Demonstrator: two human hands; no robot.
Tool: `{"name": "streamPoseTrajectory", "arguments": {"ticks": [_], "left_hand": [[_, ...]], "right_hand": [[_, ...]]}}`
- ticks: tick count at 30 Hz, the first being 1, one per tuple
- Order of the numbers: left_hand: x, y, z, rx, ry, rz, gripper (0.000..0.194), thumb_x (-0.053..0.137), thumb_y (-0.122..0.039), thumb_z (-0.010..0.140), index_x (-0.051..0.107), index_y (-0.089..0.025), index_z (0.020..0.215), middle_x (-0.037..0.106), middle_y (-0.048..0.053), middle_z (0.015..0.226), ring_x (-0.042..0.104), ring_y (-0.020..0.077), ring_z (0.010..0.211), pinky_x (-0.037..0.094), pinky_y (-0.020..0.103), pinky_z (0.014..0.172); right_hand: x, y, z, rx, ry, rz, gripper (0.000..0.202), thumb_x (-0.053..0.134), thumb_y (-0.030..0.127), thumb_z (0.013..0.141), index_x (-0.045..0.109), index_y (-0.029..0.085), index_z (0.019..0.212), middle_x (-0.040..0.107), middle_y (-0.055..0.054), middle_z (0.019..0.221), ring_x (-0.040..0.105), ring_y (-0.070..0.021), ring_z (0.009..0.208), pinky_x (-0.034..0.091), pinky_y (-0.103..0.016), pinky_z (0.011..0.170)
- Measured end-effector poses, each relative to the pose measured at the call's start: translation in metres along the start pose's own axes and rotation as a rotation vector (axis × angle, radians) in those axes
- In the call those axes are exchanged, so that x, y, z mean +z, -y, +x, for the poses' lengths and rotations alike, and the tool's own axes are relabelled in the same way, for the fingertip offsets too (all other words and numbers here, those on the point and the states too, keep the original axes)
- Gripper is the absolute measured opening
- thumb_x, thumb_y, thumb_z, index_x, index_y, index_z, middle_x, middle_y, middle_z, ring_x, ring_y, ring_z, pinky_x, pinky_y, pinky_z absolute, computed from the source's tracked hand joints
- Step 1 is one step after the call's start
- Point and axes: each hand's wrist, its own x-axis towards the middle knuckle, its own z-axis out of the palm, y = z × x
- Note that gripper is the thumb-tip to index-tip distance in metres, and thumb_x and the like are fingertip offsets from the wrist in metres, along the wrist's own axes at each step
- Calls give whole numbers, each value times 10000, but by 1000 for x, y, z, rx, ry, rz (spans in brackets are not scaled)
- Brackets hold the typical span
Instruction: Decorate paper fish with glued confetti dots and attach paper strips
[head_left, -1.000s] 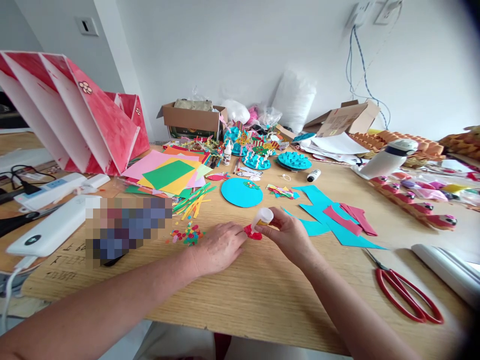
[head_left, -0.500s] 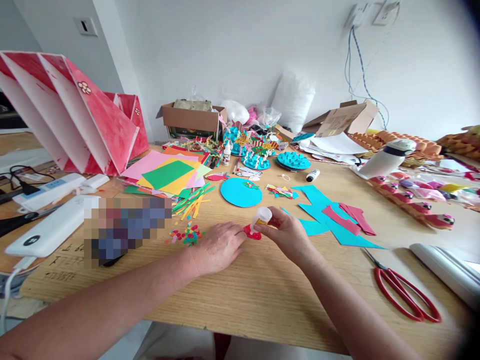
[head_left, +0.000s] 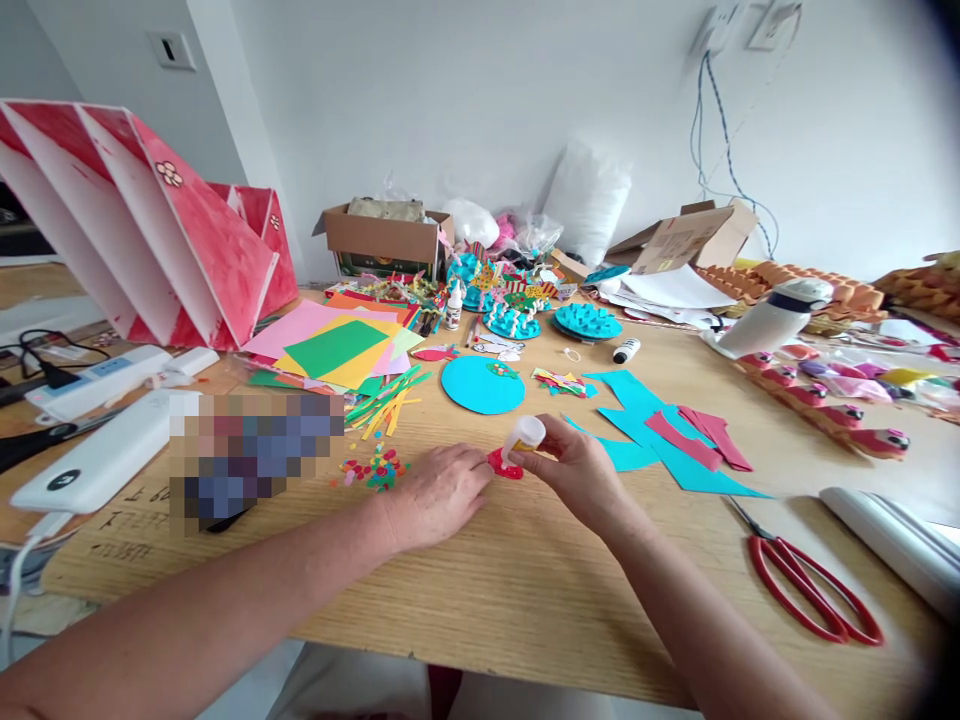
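Glue bottle (head_left: 527, 434) is in my right hand (head_left: 581, 475), fingers closed around it, its tip tilted down onto the small red paper piece (head_left: 504, 464) lying on the wooden surface (head_left: 525, 590). My left hand (head_left: 439, 492) lies flat, fingertips pressing the left edge of this red piece. Little coloured paper dots (head_left: 375, 470) are just beside my left hand, a blue paper circle (head_left: 482, 385) behind, red scissors (head_left: 814, 590) far right.

Glue bottle (head_left: 527, 434) tipped onto red cutout (head_left: 504, 464)
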Motion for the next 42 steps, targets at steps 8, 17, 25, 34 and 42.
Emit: {"name": "streamPoseTrajectory", "arguments": {"ticks": [8,17,25,34,42], "left_hand": [[-1,0,0,0,3,-5,240,464,-134,792,484,-163,1029,560,67,1006,495,196,990,401,346,860],[0,0,1,5,-13,32,208,486,-129,775,495,-155,981,556,55,1008,499,190,960,401,332,858],[1,1,-1,-9,8,17,193,500,-146,775,513,-157,968,557,57,1003,494,196,966,401,333,854],[-3,1,-1,-44,21,1,171,482,-177,797,518,-163,964,519,56,1004,502,175,934,410,309,833],[-4,3,3,-60,49,-15,185,471,-182,809,517,-164,987,554,53,996,509,176,943,407,310,843]], "right_hand": [[-8,-1,-5,37,0,-70,207,613,377,663,538,199,738,602,6,712,561,-156,694,430,-263,628],[-3,-16,17,37,-53,-39,209,613,369,652,547,198,752,604,13,716,565,-158,694,433,-275,627],[-13,-12,1,120,-48,177,258,664,374,608,564,196,765,608,10,686,561,-160,669,436,-282,610],[-20,-14,-11,257,-339,852,233,676,325,633,590,223,825,635,16,798,590,-134,753,465,-268,691],[-26,-12,-16,369,-350,1116,211,717,225,538,548,206,664,634,27,675,605,-123,665,504,-237,602]]}}
